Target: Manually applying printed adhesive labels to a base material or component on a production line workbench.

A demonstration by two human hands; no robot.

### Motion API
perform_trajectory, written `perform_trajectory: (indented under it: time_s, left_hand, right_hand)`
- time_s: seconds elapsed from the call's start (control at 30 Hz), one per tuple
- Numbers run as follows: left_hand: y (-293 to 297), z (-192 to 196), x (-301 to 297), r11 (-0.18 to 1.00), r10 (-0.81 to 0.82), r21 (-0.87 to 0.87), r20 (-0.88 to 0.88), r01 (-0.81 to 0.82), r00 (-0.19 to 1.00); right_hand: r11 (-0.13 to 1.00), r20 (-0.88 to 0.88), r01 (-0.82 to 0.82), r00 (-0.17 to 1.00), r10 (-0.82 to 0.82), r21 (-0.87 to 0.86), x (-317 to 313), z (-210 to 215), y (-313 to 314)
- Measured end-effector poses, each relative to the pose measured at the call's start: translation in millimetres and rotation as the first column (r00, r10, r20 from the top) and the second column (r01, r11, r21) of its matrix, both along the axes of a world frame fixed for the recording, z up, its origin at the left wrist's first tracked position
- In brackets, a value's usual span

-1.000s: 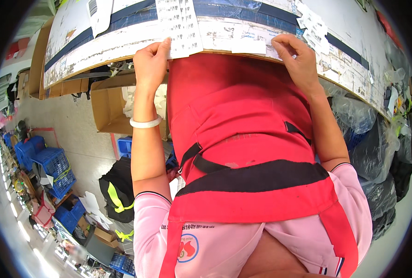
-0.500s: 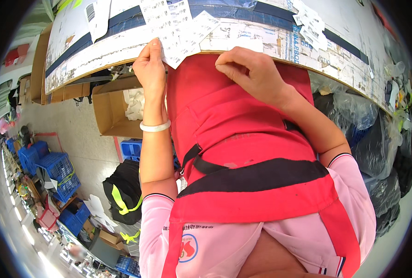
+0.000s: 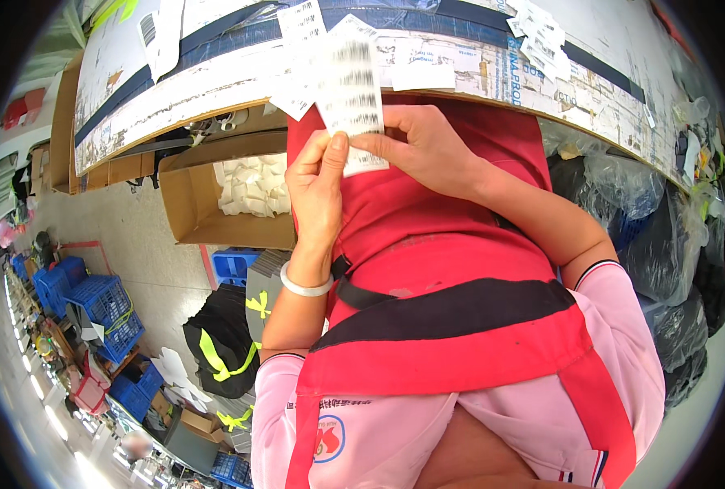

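A long white sheet of barcode labels (image 3: 353,94) is held up over the front edge of the table, its upper part above the tabletop. My left hand (image 3: 318,181) pinches its lower left corner between thumb and fingers. From the right, my right hand (image 3: 434,153) has its thumb and forefinger closed at the sheet's lower right edge. Behind it, another strip of labels (image 3: 301,28) lies on the worn white table (image 3: 477,69). A blank white slip (image 3: 424,77) rests to the right.
A pile of small labels (image 3: 542,41) lies at the table's right, a barcode tag (image 3: 162,37) at its left. Under the table, a cardboard box (image 3: 187,200) contains white scraps (image 3: 252,187). Plastic bags (image 3: 656,253) stand at right, blue crates (image 3: 106,306) and a black bundle (image 3: 216,334) at left.
My left hand has come back from the table edge toward my body, bringing the label sheet with it. My right hand has moved left and down to the sheet.
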State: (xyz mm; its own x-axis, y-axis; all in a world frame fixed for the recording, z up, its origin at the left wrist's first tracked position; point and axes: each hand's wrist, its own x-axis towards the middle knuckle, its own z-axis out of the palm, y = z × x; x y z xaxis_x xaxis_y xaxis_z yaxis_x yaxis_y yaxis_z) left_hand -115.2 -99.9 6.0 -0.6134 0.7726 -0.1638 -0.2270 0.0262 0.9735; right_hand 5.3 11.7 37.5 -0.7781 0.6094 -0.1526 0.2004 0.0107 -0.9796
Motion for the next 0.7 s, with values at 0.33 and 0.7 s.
perform_trajectory:
  time_s: [0.33, 0.7]
  left_hand:
    - [11, 25, -12, 0.988, -0.136, -0.072, 0.044, 0.139, 0.990]
    - [19, 31, -5, 0.957, -0.289, 0.040, 0.132, 0.286, 0.948]
  right_hand:
    - [0.986, 0.040, -0.122, 0.992, 0.118, 0.116, 15, 3, 10]
    - [0.992, -0.021, -0.127, 0.992, 0.126, -0.003, 25, 32, 31]
